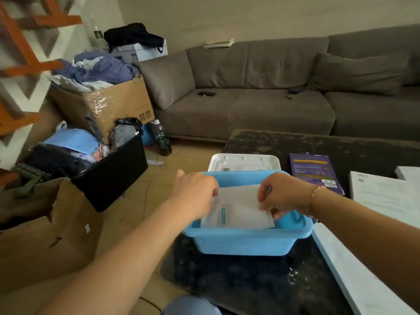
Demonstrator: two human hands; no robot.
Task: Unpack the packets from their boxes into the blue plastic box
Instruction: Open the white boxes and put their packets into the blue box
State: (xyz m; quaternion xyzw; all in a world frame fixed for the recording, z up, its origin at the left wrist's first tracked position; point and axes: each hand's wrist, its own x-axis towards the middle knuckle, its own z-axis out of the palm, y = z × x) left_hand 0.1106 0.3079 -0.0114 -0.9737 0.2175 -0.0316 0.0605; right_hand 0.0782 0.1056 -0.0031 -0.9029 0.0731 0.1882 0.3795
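One grey sofa [261, 96] fills the back of the room, with two cushions on it. In front stands one dark speckled desk [238, 280]. Off to the left sit two cardboard boxes, the far cardboard box [118, 105] heaped with clothes, and one black bin [113, 173]. On the desk sits one blue plastic box [245, 242], with one white lid [244, 161] lying just behind it. To its right lie one purple box [316, 173], whose yellow print is too blurred to read, and pale flat boxes at the frame's right edge. One white packet [238, 210] with a green stripe stands tilted inside the blue plastic box; its label is too small to read. The left hand [195, 194] pinches the packet's left edge. The right hand [281, 196], with one bracelet at the wrist, grips its right edge.
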